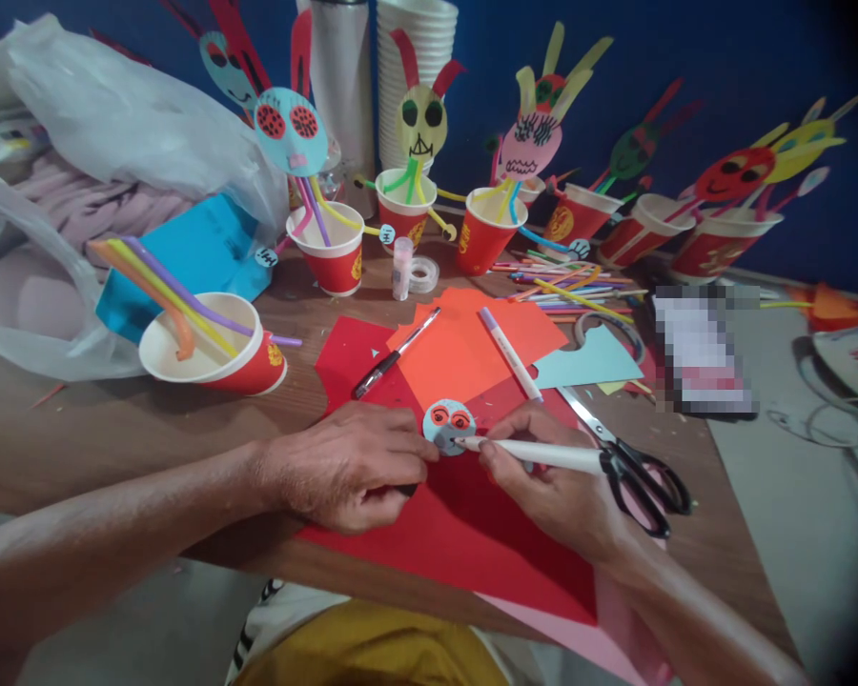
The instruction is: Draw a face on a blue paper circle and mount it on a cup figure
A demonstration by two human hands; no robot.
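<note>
A small light-blue paper face [438,438] with orange-ringed eyes and a grey patch lies on a red paper sheet [464,534]. My left hand [354,467] rests beside it with curled fingers, fingertips at its left edge. A small dark bit shows under those fingers, too hidden to name. In my right hand [554,486] is a white marker [543,453], its tip touching the face's lower part. Under the right wrist's far side lie black-handled scissors [640,481]. A black pen [397,353] and a second white marker [509,354] lie on orange paper [458,348].
A red paper cup [257,367] with coloured pipe cleaners tilts at left. Behind stand several cups with paper-faced figures [291,131], a glue stick [401,269] and a tape roll [423,275]. Plastic bags [135,105] fill the left; a blurred phone-like object [704,348] lies right.
</note>
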